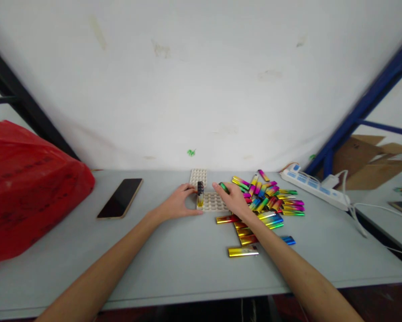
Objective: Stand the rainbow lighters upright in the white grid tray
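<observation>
A white tray with rows of holes (214, 204) lies on the grey table, and one lighter (200, 193) stands upright in its left corner. My left hand (179, 203) rests beside the tray's left edge, fingers curled, thumb and fingertips touching the upright lighter. My right hand (232, 198) hovers over the tray's right side, closed round a green lighter (224, 187). A pile of rainbow-coloured lighters (271, 200) lies just right of that hand, with several more (243, 251) scattered nearer me.
A second white tray (198, 176) lies behind the first. A dark phone (120, 197) lies to the left, beside a red plastic bag (26, 188). A white power strip (313, 186) with cables sits at the right rear. Cardboard boxes (371, 156) stand beyond the blue frame.
</observation>
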Tool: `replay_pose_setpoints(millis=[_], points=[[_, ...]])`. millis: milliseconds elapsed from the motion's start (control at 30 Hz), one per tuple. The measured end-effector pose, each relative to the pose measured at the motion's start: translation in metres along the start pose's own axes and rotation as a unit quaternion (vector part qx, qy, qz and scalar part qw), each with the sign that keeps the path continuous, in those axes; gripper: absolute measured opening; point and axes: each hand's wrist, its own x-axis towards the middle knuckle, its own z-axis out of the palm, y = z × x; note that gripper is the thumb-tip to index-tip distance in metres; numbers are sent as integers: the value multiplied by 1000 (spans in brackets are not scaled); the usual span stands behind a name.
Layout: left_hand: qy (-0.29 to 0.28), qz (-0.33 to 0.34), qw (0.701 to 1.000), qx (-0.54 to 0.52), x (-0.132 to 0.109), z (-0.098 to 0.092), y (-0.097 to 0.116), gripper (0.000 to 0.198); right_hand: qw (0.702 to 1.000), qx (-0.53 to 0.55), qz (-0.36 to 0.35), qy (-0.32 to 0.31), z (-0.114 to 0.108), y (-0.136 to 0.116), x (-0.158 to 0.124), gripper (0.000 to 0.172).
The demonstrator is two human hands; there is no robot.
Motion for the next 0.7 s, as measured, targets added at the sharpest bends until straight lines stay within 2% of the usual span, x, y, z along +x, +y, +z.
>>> replay_pose_setpoints(millis=[100,267,367,467,567,700], points=[[0,1,1000,4,0,0,0,65,1000,-23,6,12,3,-1,-2,57],[-3,2,1000,5,0,-1,1,65,998,-58,-15,32,5,0,-1,44],[-3,2,1000,4,0,-2,2,65,997,-73,-18,32,4,-1,-1,45],[-2,2,1000,2,0,-1,1,64,996,-79,-29,6,2,-4,-2,45],[1,2,1000,-1,0,0,-1,65,996,-71,-48,-39,0,-9,-5,39],[3,-4,1000,-1,0,1,-1,67,981,-121,-135,-73,-4,-15,-9,42]])
